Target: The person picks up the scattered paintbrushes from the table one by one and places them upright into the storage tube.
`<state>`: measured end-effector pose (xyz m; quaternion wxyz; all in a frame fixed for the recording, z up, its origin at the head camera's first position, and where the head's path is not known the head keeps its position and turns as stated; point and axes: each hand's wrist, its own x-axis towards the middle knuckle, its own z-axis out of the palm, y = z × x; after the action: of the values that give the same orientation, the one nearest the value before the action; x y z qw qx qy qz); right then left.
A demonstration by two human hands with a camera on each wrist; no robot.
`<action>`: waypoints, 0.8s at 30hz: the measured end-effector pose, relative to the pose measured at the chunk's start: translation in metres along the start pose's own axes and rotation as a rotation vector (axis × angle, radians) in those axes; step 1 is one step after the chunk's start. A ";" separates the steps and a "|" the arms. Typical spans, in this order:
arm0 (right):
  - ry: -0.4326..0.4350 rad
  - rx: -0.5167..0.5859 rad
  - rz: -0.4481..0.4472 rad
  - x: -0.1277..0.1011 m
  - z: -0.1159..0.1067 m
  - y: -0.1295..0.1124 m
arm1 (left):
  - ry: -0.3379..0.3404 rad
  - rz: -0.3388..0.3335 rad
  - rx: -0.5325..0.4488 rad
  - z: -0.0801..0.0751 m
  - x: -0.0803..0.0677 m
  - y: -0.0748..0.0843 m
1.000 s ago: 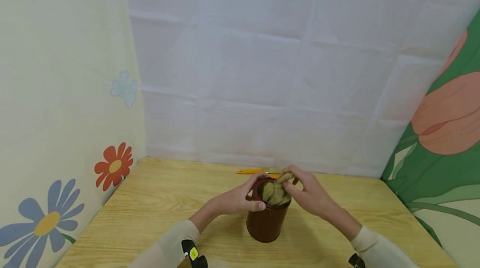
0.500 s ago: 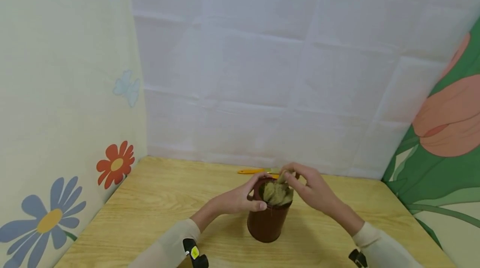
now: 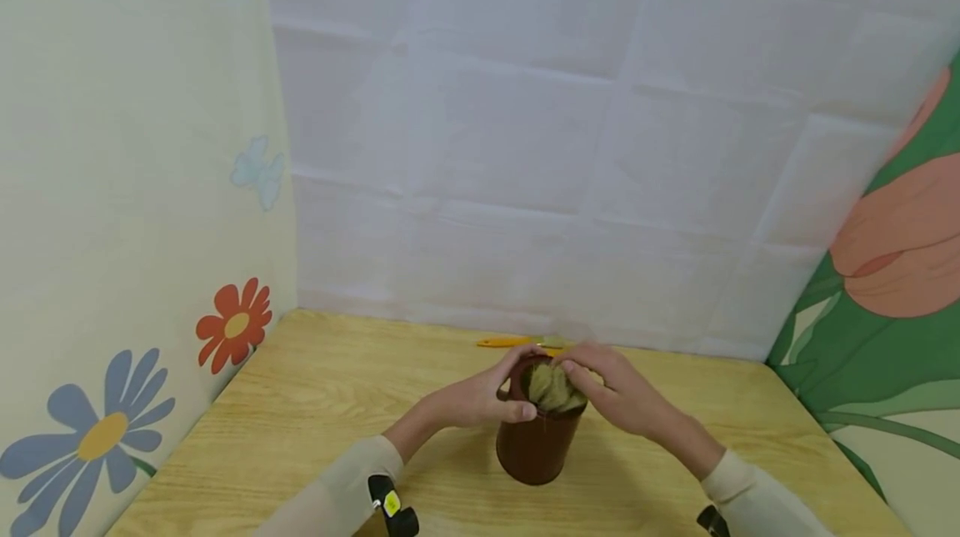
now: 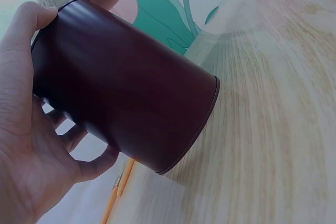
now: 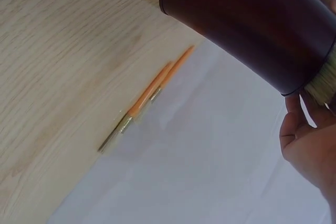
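A dark brown cylindrical pen holder [image 3: 542, 445] stands tilted, its base near the table. Tan bristle tufts of paintbrushes [image 3: 553, 387] fill its mouth; their handles are hidden inside. My left hand [image 3: 468, 399] grips the holder near its rim, thumb on the near side and fingers behind, as the left wrist view also shows. At the far right of the mouth, my right hand [image 3: 618, 391] has its thumb and fingers bent round one bristle tuft. In the right wrist view, bristles [image 5: 323, 83] spread past the rim beside the right fingers.
Flat paintbrushes with orange handles [image 3: 502, 343] lie at the table's back edge, partly behind the holder. The wooden table [image 3: 360, 387] meets a creased white sheet [image 3: 510, 145] at the back. Flower-printed panels [image 3: 232, 324] stand at both sides.
My right hand has moved down toward the holder's mouth, and the tuft it pinched above the rim has sunk among the others. The left hand and the holder stay nearly in place.
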<state>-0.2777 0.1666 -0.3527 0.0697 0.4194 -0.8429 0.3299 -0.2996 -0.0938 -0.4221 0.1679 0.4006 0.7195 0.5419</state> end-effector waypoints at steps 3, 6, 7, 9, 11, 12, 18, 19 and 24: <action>-0.002 0.012 -0.007 -0.001 -0.001 0.000 | 0.001 0.003 0.010 0.000 0.000 0.001; 0.002 0.041 0.009 -0.001 -0.003 0.001 | 0.003 0.004 0.017 0.000 -0.001 0.001; 0.007 0.057 0.020 0.000 -0.004 0.001 | 0.005 0.001 0.018 0.000 -0.001 0.001; 0.025 0.083 0.044 0.000 -0.007 0.004 | 0.009 -0.001 0.018 0.000 -0.001 0.001; 0.045 0.106 0.058 0.001 -0.009 0.008 | 0.013 -0.009 0.021 0.000 -0.001 0.001; 0.055 0.121 0.067 0.001 -0.010 0.011 | 0.014 -0.010 0.025 0.000 -0.002 0.001; 0.122 0.152 0.079 0.000 -0.012 0.036 | 0.008 -0.010 0.034 0.003 -0.002 0.000; 0.133 0.143 0.081 0.000 -0.012 0.040 | 0.008 -0.012 0.033 0.003 -0.002 0.000; 0.146 0.047 0.116 0.004 -0.009 0.060 | 0.014 -0.010 0.043 0.000 -0.001 0.000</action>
<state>-0.3273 0.1950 -0.3742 0.1018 0.3460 -0.8505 0.3829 -0.2988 -0.0945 -0.4226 0.1570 0.3969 0.7339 0.5284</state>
